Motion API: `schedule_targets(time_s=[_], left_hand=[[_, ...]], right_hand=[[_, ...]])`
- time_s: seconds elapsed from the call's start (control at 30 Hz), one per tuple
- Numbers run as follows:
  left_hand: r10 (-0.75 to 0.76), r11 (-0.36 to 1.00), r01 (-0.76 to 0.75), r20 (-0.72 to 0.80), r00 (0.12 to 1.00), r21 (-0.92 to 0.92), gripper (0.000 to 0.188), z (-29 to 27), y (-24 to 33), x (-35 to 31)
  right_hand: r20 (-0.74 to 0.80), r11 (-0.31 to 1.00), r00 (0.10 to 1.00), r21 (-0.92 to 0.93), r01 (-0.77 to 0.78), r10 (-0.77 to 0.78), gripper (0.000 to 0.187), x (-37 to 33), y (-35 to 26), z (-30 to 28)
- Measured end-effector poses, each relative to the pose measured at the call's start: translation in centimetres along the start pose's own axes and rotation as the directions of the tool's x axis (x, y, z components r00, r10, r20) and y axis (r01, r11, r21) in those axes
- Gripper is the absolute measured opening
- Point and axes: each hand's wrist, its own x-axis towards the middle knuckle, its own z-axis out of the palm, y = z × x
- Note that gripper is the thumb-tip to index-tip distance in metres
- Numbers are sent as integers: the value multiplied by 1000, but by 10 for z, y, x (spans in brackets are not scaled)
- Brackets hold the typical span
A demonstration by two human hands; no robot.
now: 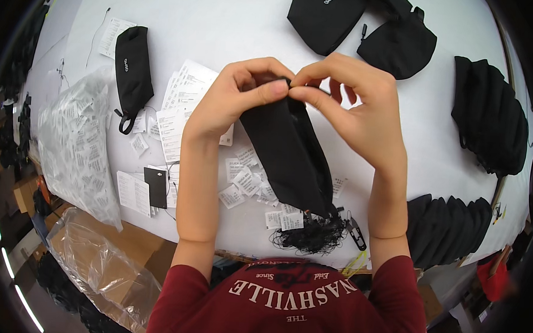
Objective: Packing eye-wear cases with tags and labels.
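Note:
A long black fabric pouch hangs from my hands over the middle of the white table, its lower end near the table's front edge. With thumb against fingers, my left hand grips the pouch's top end. My right hand pinches the same end at the right, fingertips close to the left thumb. What exactly the right fingertips hold is too small to make out. Below the pouch lie a tangle of black strings, small white printed labels and a black thread snipper.
At left are another black pouch, paper tags and a clear bag of labels. Black pouches lie at the far side; stacks of them line the right. A plastic-lined cardboard box stands below the table's left front edge.

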Motion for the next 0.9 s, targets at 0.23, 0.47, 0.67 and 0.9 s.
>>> schedule_targets(time_s=[0.23,0.47,0.67,0.9], left_hand=[[18,1000,-17,-66,998,9,21,2,-4,2],[246,963,-267,-298,922,-30,33,-38,3,-9],[313,920,-381,-412,855,-92,40,-60,1,-18],[307,892,-425,-484,820,-154,39,-64,3,-17]], right_hand=[[68,990,992,84,-112,107,9,2,2,-3],[369,967,928,250,-53,-44,12,-5,-2,6],[508,956,860,273,-104,-52,17,-6,-1,-3],[552,953,831,280,-111,-66,18,-3,1,-11]])
